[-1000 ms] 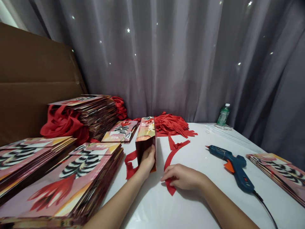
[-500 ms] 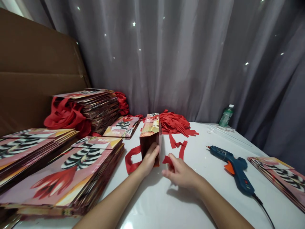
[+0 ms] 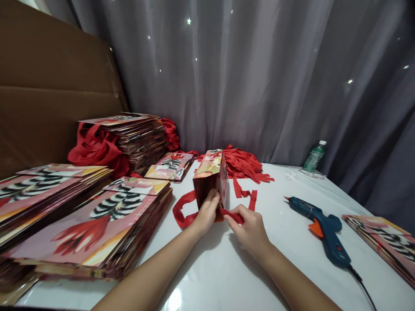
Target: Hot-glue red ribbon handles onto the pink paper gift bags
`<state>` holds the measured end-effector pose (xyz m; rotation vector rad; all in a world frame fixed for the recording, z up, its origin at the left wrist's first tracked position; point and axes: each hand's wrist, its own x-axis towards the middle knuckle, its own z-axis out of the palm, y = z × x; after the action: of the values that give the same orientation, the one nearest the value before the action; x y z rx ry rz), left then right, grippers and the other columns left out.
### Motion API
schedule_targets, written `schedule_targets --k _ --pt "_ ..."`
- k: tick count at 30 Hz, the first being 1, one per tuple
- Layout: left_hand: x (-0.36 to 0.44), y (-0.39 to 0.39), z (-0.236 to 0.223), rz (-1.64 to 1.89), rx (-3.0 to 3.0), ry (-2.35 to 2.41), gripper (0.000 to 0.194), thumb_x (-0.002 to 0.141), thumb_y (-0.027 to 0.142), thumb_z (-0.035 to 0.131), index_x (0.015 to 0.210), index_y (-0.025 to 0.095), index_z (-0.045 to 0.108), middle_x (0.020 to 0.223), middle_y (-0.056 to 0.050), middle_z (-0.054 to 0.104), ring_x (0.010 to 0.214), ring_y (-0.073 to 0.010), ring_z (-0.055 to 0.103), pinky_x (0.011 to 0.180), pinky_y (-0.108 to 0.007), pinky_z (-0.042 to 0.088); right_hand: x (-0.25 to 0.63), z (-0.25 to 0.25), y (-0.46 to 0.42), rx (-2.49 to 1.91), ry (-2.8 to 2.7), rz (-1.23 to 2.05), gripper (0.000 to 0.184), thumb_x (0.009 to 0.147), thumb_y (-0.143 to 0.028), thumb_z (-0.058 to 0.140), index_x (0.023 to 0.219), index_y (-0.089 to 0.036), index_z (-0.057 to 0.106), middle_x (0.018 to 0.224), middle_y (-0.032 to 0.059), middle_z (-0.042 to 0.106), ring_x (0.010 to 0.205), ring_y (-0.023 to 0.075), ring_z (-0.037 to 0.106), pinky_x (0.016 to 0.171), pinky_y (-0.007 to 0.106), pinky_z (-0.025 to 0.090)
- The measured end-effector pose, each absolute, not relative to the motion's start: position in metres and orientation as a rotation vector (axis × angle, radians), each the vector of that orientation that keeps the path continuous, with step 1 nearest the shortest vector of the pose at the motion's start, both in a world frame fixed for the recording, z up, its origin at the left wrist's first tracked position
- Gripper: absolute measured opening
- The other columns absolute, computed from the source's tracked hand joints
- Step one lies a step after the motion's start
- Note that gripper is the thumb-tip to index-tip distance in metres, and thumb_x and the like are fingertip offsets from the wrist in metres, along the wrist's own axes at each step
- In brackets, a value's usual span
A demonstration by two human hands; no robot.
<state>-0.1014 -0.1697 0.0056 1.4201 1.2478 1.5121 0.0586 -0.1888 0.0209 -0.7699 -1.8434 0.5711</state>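
Note:
A printed paper bag (image 3: 212,166) lies on its side on the white table, its opening facing me. Several fingers of my left hand (image 3: 207,211) grip its edge at the mouth, the fingertips partly hidden inside. A red ribbon strap (image 3: 183,211) loops out on the bag's left side. Between the thumb and fingers of my right hand (image 3: 249,226) is the end of a red ribbon (image 3: 234,215), held close against the bag's right edge. More of that ribbon seems to trail behind the hand.
Stacks of flat printed bags (image 3: 113,207) fill the left side, beside a cardboard box (image 3: 58,86). Red ribbons (image 3: 244,164) are heaped behind the bag. To the right lie a blue glue gun (image 3: 319,229) with its cord, more flat bags (image 3: 385,237) and a green bottle (image 3: 314,156).
My right hand has brought the ribbon end leftward to the bag's edge. The bag's right panel now bends outward more. The whole view has shifted slightly.

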Motion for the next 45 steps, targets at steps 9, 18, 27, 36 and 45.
schedule_targets --k 9,18,27,36,45 --pt "-0.094 -0.177 0.013 1.543 1.386 1.320 0.042 0.089 0.063 0.046 0.083 0.022 0.050 0.079 0.001 0.054 0.079 -0.0169 0.053 0.077 -0.029 0.046 0.053 0.019 -0.188 -0.751 -1.730 0.269 0.029 0.087 -0.019 0.056 0.065 -0.024 0.038 0.058 -0.0033 0.056 0.052 0.0127 0.057 0.051 0.023 0.046" --pt "-0.084 -0.183 0.020 1.611 1.361 1.368 0.043 0.090 0.064 0.043 0.078 0.023 0.045 0.074 0.003 0.047 0.073 -0.0158 0.049 0.074 -0.028 0.043 0.050 0.015 -0.193 -0.648 -1.667 0.257 0.034 0.089 -0.012 0.056 0.066 -0.025 0.034 0.057 -0.0043 0.051 0.066 0.0162 0.070 0.054 0.022 0.052" --pt "-0.083 -0.185 0.022 1.613 1.363 1.357 0.040 0.090 0.061 0.044 0.083 0.022 0.050 0.079 0.001 0.053 0.080 -0.0170 0.052 0.080 -0.029 0.044 0.049 0.011 -0.192 -0.580 -1.699 0.205 0.031 0.089 -0.008 0.055 0.069 -0.025 0.038 0.063 -0.0028 0.054 0.077 0.0182 0.073 0.063 0.026 0.059" --pt "-0.081 -0.186 0.023 1.612 1.347 1.365 0.037 0.090 0.059 0.044 0.081 0.023 0.047 0.074 0.002 0.050 0.075 -0.0165 0.051 0.074 -0.028 0.045 0.049 0.010 -0.192 -0.650 -1.743 0.111 0.035 0.089 -0.010 0.052 0.065 -0.025 0.032 0.057 -0.0058 0.041 0.049 0.0107 0.051 0.046 0.022 0.042" --pt "-0.082 -0.186 0.021 1.587 1.362 1.367 0.034 0.092 0.054 0.043 0.080 0.023 0.046 0.074 0.003 0.049 0.071 -0.0145 0.049 0.069 -0.026 0.044 0.051 0.010 -0.192 -0.664 -1.804 0.051 0.035 0.090 -0.011 0.050 0.067 -0.025 0.028 0.057 -0.0061 0.036 0.048 0.0105 0.039 0.046 0.024 0.033"
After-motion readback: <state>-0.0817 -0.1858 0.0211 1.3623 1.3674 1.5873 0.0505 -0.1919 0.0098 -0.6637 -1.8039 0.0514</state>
